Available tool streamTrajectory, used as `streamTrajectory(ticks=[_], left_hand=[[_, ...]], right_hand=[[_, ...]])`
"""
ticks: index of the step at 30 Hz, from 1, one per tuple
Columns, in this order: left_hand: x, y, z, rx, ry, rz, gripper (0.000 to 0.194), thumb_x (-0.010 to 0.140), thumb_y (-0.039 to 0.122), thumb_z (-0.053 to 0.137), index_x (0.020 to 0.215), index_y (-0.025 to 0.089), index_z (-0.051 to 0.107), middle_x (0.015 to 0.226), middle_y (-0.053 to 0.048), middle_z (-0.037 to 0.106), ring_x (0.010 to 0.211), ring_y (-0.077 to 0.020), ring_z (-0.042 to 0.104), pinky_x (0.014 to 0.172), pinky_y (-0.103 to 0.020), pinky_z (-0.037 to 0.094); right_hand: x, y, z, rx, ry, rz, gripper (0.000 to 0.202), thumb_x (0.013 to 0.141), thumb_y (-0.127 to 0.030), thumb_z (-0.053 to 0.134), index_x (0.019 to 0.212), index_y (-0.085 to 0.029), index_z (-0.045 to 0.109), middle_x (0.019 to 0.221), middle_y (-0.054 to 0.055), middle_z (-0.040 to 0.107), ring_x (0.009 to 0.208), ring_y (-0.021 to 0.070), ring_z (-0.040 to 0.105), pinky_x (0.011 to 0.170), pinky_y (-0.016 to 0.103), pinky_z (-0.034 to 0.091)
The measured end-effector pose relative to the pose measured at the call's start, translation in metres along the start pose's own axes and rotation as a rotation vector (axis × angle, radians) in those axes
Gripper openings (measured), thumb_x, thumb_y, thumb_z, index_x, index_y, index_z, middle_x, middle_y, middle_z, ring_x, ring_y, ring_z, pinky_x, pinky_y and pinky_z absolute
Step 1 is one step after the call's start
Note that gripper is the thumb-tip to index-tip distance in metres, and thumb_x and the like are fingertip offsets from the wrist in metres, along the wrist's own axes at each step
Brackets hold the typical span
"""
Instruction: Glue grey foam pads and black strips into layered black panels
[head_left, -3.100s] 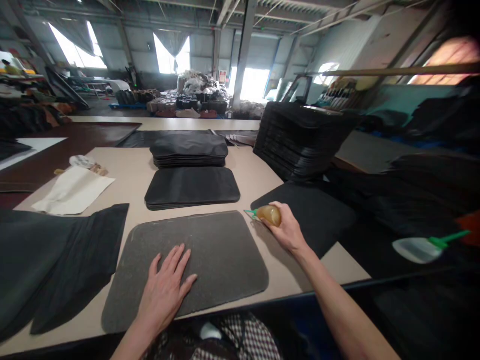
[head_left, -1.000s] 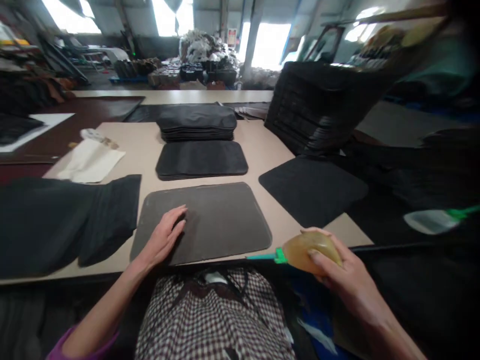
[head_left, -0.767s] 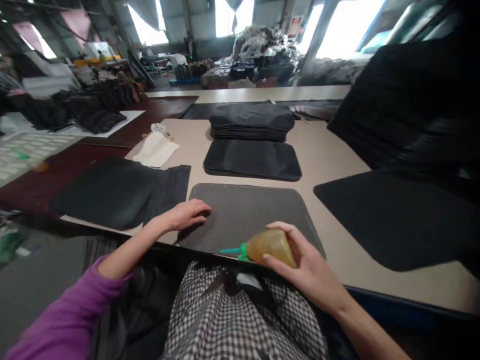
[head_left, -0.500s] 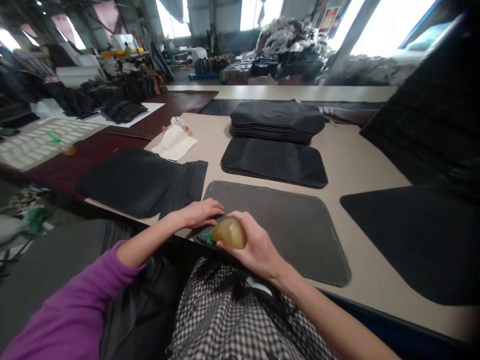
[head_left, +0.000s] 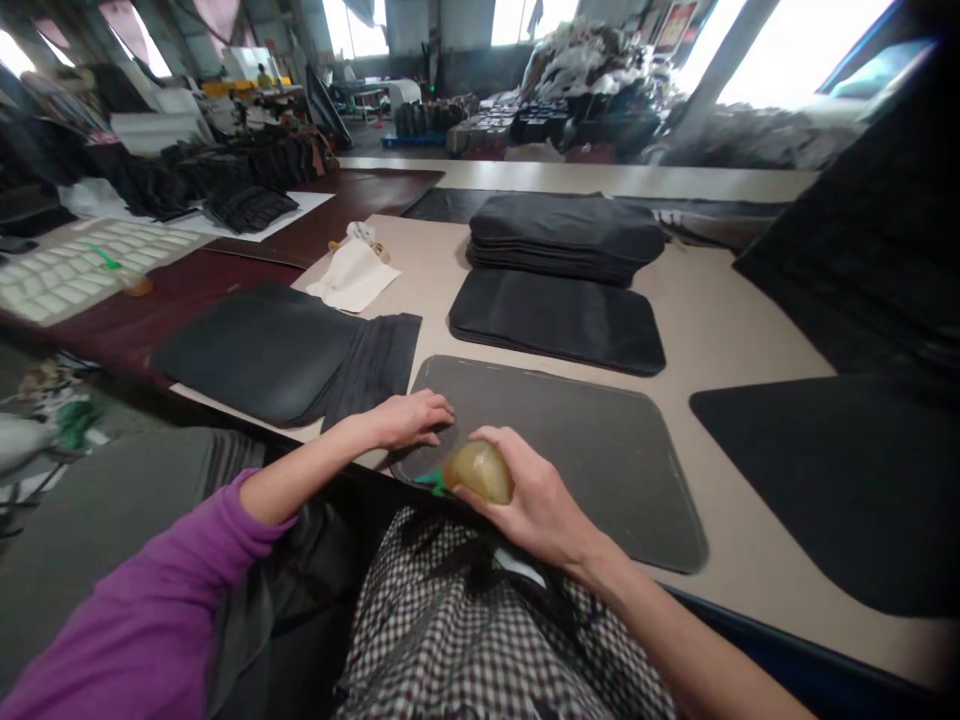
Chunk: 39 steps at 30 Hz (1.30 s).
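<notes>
We see the right hand [head_left: 525, 500] closed around an amber squeeze bottle with a green nozzle [head_left: 480, 472], now brought to the near left corner of the grey rounded felt panel [head_left: 555, 450], its nozzle tip at the panel's edge. Half a second ago the bottle sat slightly further left. The left hand [head_left: 409, 420] lies flat, fingers extended, pinning that corner to the tan bench [head_left: 720, 310]. Behind lies a stack of black rounded panels [head_left: 566, 238].
</notes>
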<state>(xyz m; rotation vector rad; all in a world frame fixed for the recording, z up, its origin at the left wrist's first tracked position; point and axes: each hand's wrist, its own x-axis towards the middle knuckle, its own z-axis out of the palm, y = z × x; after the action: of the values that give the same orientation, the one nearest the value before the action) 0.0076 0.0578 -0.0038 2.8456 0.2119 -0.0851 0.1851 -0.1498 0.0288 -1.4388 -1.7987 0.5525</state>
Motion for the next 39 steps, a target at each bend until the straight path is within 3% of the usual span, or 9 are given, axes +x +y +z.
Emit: streamTrajectory(ticks=[9,13,22,27,34,37,39], left_hand=[[-0.001,0.000,-0.001,-0.005,-0.019,-0.016,0.038,0.099,0.035,0.058,0.134,0.021,0.059,0.140,-0.009,0.057,0.127,-0.0252,0.053,0.104,-0.036,0.047],[-0.002,-0.002,0.000,-0.017,-0.029,-0.038,0.039,0.100,0.037,0.057,0.136,0.024,0.058,0.143,-0.009,0.056,0.130,-0.0255,0.052,0.106,-0.038,0.047],[-0.003,-0.015,0.010,-0.057,-0.013,-0.024,0.044,0.100,0.050,0.052,0.139,0.029,0.057,0.145,-0.007,0.056,0.132,-0.0257,0.052,0.110,-0.041,0.046],[-0.002,-0.018,0.014,-0.073,0.001,-0.039,0.046,0.099,0.051,0.053,0.139,0.030,0.057,0.142,-0.007,0.058,0.130,-0.0264,0.054,0.110,-0.040,0.046],[-0.001,-0.013,0.012,-0.020,0.047,-0.050,0.036,0.096,0.049,0.057,0.126,0.030,0.065,0.138,-0.007,0.062,0.124,-0.0287,0.056,0.104,-0.045,0.050],[-0.002,-0.018,0.018,-0.015,0.089,-0.056,0.034,0.093,0.050,0.059,0.123,0.035,0.068,0.138,-0.005,0.062,0.123,-0.0309,0.057,0.103,-0.048,0.050],[-0.004,-0.020,0.021,-0.029,0.117,-0.063,0.034,0.093,0.050,0.059,0.123,0.038,0.068,0.141,-0.004,0.060,0.125,-0.0320,0.056,0.104,-0.049,0.050]], right_hand=[[-0.053,0.011,-0.080,-0.091,-0.073,0.097,0.045,0.095,-0.043,0.068,0.131,-0.027,0.047,0.119,0.006,0.058,0.102,0.0227,0.061,0.086,0.035,0.052],[-0.084,0.019,-0.114,-0.169,-0.051,0.172,0.046,0.094,-0.046,0.067,0.132,-0.028,0.048,0.119,0.006,0.060,0.101,0.0235,0.062,0.083,0.035,0.053],[-0.158,0.041,-0.178,-0.245,0.051,0.382,0.051,0.091,-0.055,0.069,0.132,-0.029,0.052,0.128,0.006,0.061,0.111,0.0266,0.063,0.094,0.037,0.053],[-0.199,0.052,-0.208,-0.232,0.157,0.562,0.055,0.087,-0.059,0.072,0.128,-0.027,0.055,0.120,0.006,0.065,0.102,0.0267,0.067,0.089,0.036,0.057],[-0.276,0.095,-0.240,-0.151,0.393,0.788,0.064,0.077,-0.062,0.078,0.130,-0.035,0.054,0.122,0.005,0.066,0.107,0.0327,0.067,0.087,0.040,0.059],[-0.305,0.102,-0.251,-0.119,0.608,0.847,0.049,0.086,-0.059,0.072,0.126,-0.035,0.057,0.121,0.011,0.066,0.104,0.0331,0.069,0.076,0.035,0.059],[-0.313,0.101,-0.255,-0.218,0.739,0.786,0.042,0.095,-0.060,0.057,0.127,-0.033,0.057,0.116,0.018,0.067,0.096,0.0333,0.071,0.069,0.037,0.058]])
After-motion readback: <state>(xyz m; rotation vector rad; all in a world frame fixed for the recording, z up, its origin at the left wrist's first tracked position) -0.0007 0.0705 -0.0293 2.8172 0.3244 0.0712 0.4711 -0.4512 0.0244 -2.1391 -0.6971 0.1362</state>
